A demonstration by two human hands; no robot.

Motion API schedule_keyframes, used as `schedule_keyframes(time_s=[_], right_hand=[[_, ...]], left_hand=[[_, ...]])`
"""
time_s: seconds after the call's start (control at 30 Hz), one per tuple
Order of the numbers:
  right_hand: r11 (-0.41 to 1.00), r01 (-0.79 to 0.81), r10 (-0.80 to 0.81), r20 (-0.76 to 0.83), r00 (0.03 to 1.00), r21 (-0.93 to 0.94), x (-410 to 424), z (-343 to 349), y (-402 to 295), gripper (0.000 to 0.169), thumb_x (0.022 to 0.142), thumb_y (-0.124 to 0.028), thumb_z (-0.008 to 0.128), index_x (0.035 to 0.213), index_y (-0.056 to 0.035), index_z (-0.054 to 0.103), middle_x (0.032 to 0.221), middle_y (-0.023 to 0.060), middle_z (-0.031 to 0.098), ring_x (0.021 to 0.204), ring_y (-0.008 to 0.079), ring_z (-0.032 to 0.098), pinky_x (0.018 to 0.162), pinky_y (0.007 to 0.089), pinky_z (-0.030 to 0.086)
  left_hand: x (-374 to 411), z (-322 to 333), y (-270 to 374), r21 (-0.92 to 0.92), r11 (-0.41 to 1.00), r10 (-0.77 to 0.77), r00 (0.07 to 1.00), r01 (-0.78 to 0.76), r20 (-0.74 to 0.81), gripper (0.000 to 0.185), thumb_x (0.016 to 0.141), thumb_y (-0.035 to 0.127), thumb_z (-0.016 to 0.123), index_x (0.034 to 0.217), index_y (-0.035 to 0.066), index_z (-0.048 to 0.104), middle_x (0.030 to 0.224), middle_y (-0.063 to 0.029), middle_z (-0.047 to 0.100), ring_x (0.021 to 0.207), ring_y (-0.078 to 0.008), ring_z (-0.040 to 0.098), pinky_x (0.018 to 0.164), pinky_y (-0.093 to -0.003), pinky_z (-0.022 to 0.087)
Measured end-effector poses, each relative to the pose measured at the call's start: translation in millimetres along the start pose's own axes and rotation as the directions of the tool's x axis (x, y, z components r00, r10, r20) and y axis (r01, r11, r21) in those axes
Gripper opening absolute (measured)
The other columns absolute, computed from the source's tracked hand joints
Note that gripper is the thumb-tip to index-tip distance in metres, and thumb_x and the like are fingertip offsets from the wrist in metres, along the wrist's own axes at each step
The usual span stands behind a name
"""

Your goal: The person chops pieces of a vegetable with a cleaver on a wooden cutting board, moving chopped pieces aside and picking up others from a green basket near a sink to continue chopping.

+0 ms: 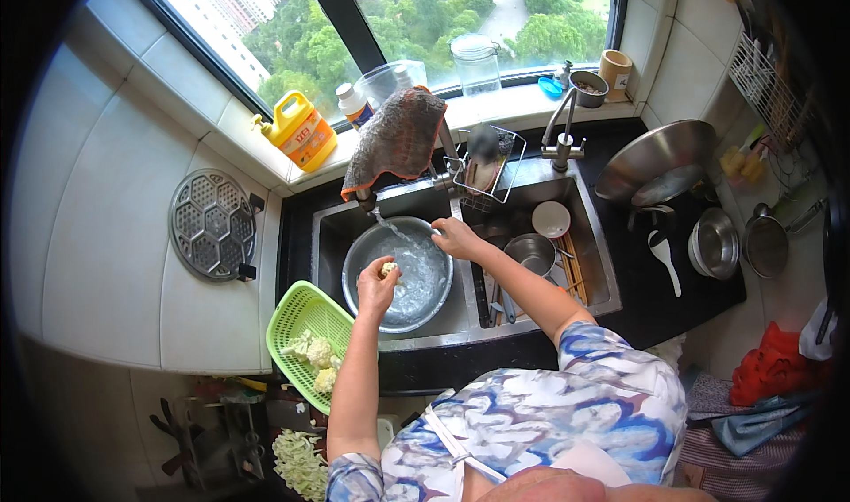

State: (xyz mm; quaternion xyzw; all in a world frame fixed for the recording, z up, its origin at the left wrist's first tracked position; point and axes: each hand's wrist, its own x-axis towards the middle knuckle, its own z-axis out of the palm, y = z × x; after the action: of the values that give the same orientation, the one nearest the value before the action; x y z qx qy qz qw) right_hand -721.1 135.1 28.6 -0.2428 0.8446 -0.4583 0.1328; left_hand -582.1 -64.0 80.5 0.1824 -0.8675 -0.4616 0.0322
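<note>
Over the near left side of a metal basin (425, 303), my left hand (376, 288) holds a small cauliflower floret (389, 269) in its fingertips. My right hand (458, 238) is at the basin's upper right rim, with the fingers bent against it; whether they grip the rim is hard to tell. The basin stands in the left sink bowl and holds water. Water (392, 225) runs into it from a faucet (366, 200) draped with a grey cloth (402, 140). To the left, a green plastic colander (292, 316) holds several cauliflower pieces (317, 354).
In the right sink bowl (601, 269) lie a small pot (531, 253), a white bowl (551, 219) and chopsticks (575, 269). A wire sponge rack (508, 163) hangs behind. A large metal pan (654, 157) leans at right. Chopped vegetables (299, 465) lie at lower left.
</note>
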Motion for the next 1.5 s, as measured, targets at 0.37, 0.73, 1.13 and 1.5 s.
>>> schedule_keyframes(time_s=[0.37, 0.73, 1.13, 1.5], right_hand=[[0.997, 0.062, -0.061, 0.029, 0.998, -0.045, -48, -21, -31, 0.031, 0.085, -0.02, 0.061, 0.108, 0.0004, 0.065, 0.106, 0.0251, 0.061, 0.103, 0.0397, 0.059, 0.09, 0.0448, 0.047], [0.939, 0.34, -0.343, 0.1, 0.934, 0.04, -80, 17, -109, 0.026, 0.087, -0.019, 0.061, 0.107, -0.0023, 0.062, 0.106, 0.0204, 0.058, 0.098, 0.0399, 0.059, 0.085, 0.0459, 0.049], [0.757, 0.64, -0.619, 0.455, 0.639, 0.131, -177, 134, -205, 0.021, 0.085, -0.015, 0.059, 0.104, -0.0059, 0.06, 0.097, 0.017, 0.059, 0.087, 0.0374, 0.062, 0.075, 0.0461, 0.051], [0.556, 0.83, -0.62, 0.683, 0.385, 0.037, -311, 342, -222, 0.017, 0.088, -0.016, 0.058, 0.099, -0.0063, 0.065, 0.094, 0.0128, 0.061, 0.085, 0.0338, 0.063, 0.073, 0.0434, 0.052]], left_hand=[[-37, -6, 61, 0.487, 0.85, 0.348, 0.909, -0.202, -0.23, 0.025, 0.081, 0.03, 0.072, 0.096, 0.01, 0.072, 0.089, -0.0128, 0.061, 0.084, -0.0283, 0.058, 0.077, -0.0408, 0.047], [-127, -66, 68, -0.582, 0.808, -0.338, 0.882, 0.093, -0.328, 0.031, 0.094, 0.014, 0.061, 0.122, 0.003, 0.056, 0.086, -0.0014, 0.059, 0.069, -0.0081, 0.058, 0.056, -0.0204, 0.046], [-362, -120, -50, -0.697, 0.707, -0.49, 0.628, -0.119, -0.605, 0.025, 0.093, 0.011, 0.062, 0.115, 0.002, 0.055, 0.092, -0.0031, 0.063, 0.068, -0.0083, 0.059, 0.056, -0.0206, 0.046], [-606, -67, -243, -0.785, 0.563, -0.74, 0.266, -0.258, -0.618, 0.023, 0.091, 0.01, 0.064, 0.111, 0.003, 0.058, 0.093, -0.0028, 0.063, 0.071, -0.0081, 0.06, 0.06, -0.021, 0.049]])
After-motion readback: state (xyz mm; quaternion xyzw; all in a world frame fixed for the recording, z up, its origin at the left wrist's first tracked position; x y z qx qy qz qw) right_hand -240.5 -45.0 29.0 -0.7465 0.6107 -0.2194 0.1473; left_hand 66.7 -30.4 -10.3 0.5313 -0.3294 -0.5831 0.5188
